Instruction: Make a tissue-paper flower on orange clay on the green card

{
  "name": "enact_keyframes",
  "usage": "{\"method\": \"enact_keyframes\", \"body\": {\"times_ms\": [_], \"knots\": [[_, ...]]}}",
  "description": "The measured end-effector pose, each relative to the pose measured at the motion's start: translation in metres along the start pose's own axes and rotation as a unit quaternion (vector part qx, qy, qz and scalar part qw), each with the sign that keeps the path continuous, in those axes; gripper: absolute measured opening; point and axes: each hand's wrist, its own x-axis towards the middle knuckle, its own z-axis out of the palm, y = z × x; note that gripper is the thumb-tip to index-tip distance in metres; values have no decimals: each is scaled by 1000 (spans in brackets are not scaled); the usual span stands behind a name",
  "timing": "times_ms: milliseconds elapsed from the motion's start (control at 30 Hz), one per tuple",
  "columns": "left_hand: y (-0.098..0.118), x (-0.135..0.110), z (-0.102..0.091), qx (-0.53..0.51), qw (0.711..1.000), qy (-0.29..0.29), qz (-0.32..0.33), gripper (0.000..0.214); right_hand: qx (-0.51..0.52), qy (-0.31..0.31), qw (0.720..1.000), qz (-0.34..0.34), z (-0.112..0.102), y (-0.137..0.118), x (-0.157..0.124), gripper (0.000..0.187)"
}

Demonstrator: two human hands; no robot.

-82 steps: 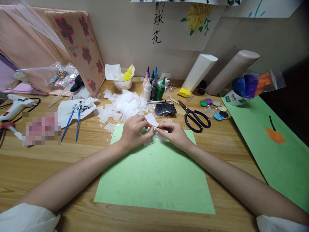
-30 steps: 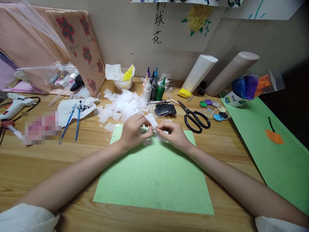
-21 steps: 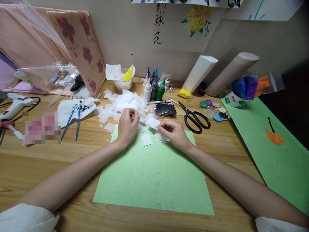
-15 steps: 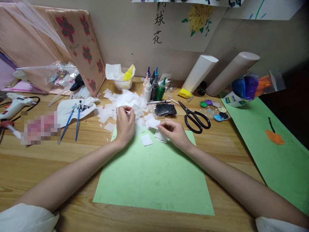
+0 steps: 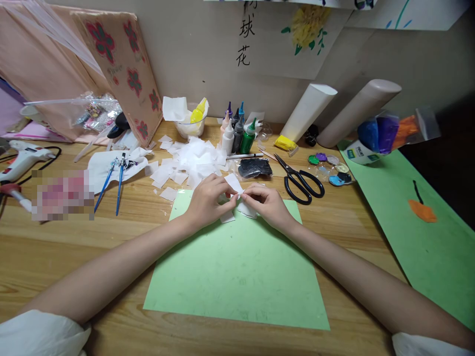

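Note:
Above the upper part of a green paper sheet (image 5: 233, 277), both my hands meet at the fingertips. My left hand (image 5: 212, 201) is closed, thumb and fingers pinching a bit of thin white paper. My right hand (image 5: 270, 203) pinches the same white paper from the other side; the fingers hide most of it. A white paper square (image 5: 233, 183) shows just behind the fingertips. Under my right fingers rests a small white paper stack (image 5: 247, 211). Another white square (image 5: 227, 217) lies on the green sheet, partly covered by my left hand.
Behind the hands spreads a pile of white paper squares (image 5: 196, 155). Black-handled scissors (image 5: 302, 180) lie to the right, near a wrapped black lump (image 5: 255, 168). Several paint bottles (image 5: 237, 138) stand at the back. Paintbrushes (image 5: 119, 190) and a glue gun (image 5: 25, 160) are left.
My left hand has moved right and toward me, from the edge of the paper pile to my right fingertips. It now partly covers the loose square. My right hand has hardly moved.

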Motion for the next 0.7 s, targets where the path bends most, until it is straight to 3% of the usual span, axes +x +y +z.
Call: {"method": "enact_keyframes", "body": {"times_ms": [700], "knots": [[0,-1,2,-20,1000,16,4,11,-13,-8,1000,-10,0,1,-1,12]]}}
